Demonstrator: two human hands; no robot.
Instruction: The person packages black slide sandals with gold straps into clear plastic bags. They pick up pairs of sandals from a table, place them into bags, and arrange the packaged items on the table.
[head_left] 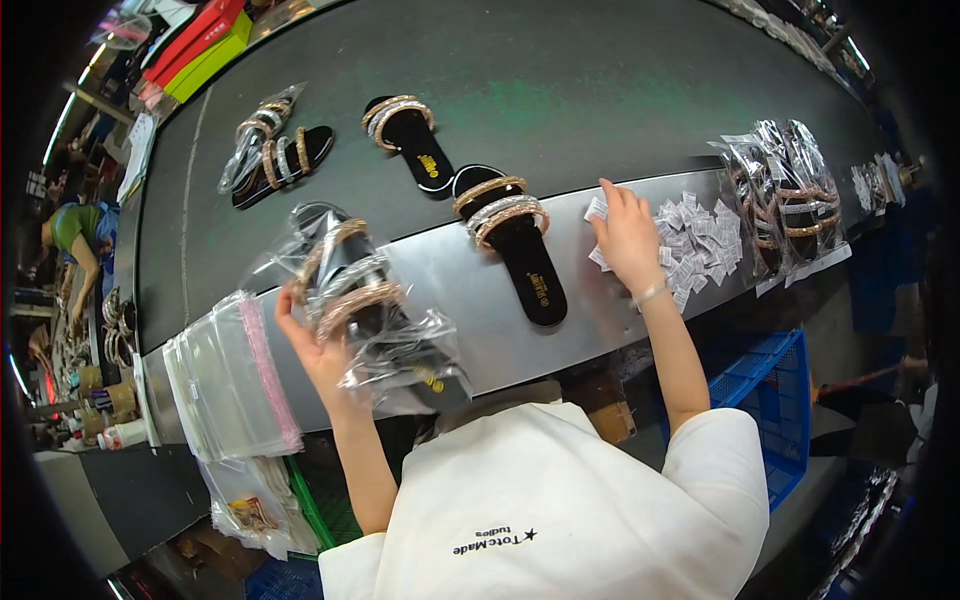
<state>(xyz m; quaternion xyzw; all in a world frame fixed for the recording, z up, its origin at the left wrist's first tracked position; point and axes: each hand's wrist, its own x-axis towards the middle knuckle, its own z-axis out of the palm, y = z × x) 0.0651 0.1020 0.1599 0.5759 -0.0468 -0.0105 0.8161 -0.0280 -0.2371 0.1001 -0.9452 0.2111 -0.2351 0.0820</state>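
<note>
My left hand (pixel 325 365) grips a black strappy sandal (pixel 368 300) inside a clear plastic bag, holding it over the table's near edge. Between the thumb and fingers of my right hand (pixel 632 240) is a small white packet (pixel 596 208). Just right of that hand lies a loose pile of similar white packets (pixel 705 240). An unbagged black sandal (pixel 533 270) with glittery gold and silver straps rests between my hands, its toe strap end pointing away. Another unbagged sandal (pixel 408 140) lies beyond it on the dark surface.
A stack of clear bags (pixel 225 375) lies at the left near edge. Farther left are a bagged sandal (pixel 250 150) and a bare one (pixel 295 165). Several bagged sandals (pixel 790 205) stand at right. Below are a blue crate (pixel 775 400) and a green crate (pixel 320 500). Shoeboxes (pixel 205 55) sit far left.
</note>
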